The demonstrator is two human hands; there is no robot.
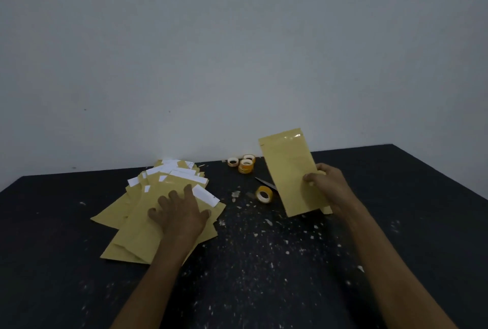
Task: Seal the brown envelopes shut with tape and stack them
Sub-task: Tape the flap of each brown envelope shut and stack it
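A fanned pile of brown envelopes (137,231) with white paper sticking out of their tops lies left of centre on the black table. My left hand (179,212) rests flat on the top envelope, fingers spread. My right hand (327,186) grips one brown envelope (290,170) by its right edge and holds it up above the table; shiny tape covers its top end. A roll of tape (264,194) lies on the table just left of that envelope. Another brown corner (327,210) shows under my right hand.
Three more tape rolls (244,163) sit together near the wall. Scissors (265,183) lie partly hidden behind the held envelope. The black table (264,262) is speckled with white scraps. A pale wall stands behind it; the table's right edge slants at the far right.
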